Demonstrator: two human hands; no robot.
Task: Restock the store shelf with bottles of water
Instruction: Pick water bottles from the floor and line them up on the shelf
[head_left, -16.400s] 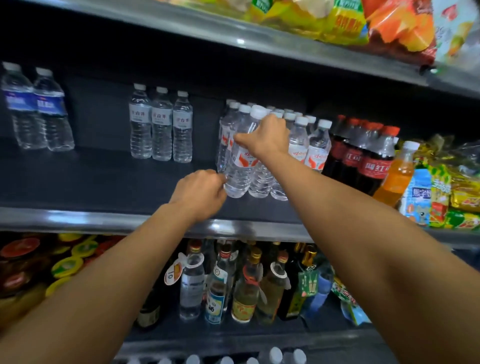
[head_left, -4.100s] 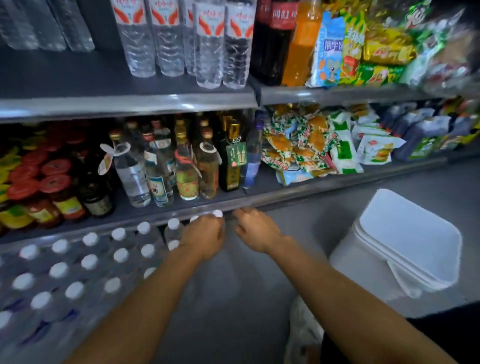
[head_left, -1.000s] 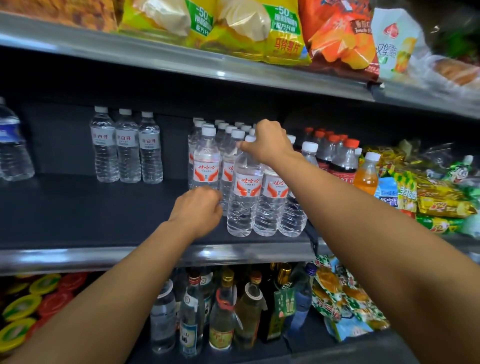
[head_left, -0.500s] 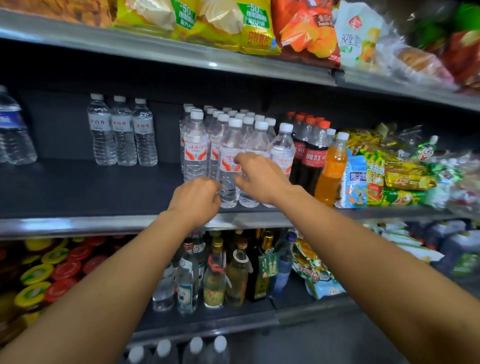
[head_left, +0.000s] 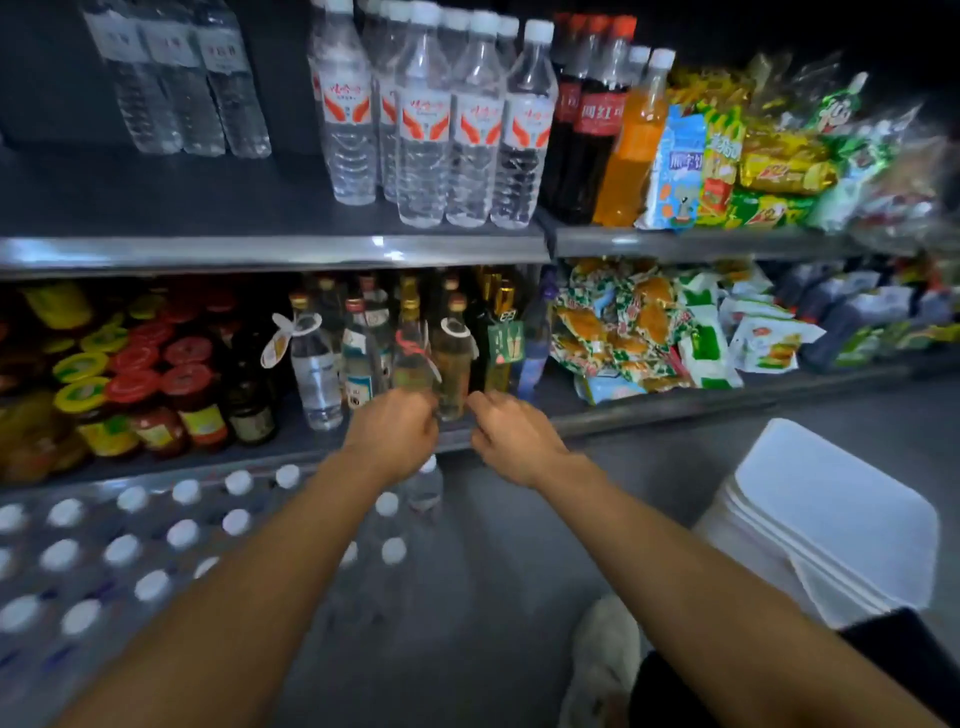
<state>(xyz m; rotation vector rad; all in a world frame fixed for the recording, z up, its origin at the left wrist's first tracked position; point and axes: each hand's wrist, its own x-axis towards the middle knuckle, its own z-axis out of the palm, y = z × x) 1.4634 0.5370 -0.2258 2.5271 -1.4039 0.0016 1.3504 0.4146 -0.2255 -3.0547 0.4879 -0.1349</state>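
Note:
A row of clear water bottles (head_left: 447, 130) with red-and-white labels stands at the front of the dark upper shelf (head_left: 260, 252). Low on the left, a pack of white-capped water bottles (head_left: 182, 535) sits on the floor. One loose bottle (head_left: 425, 486) from it stands just under my left hand (head_left: 395, 431), whose fingers are curled and hold nothing. My right hand (head_left: 514, 441) hovers beside it, fingers relaxed and pointing left, empty. Both hands are in front of the lower shelf's edge.
Three other water bottles (head_left: 182, 78) stand at the upper shelf's left. Cola bottles (head_left: 582, 119) and an orange drink (head_left: 634, 135) flank the row. Below are jars (head_left: 140, 384), liquor bottles (head_left: 363, 353) and snack bags (head_left: 623, 322). A white bin (head_left: 831, 519) stands right.
Both hands have left the upper-shelf bottles and dropped to the floor pack. My view has tilted down, and the right hand no longer touches a bottle.

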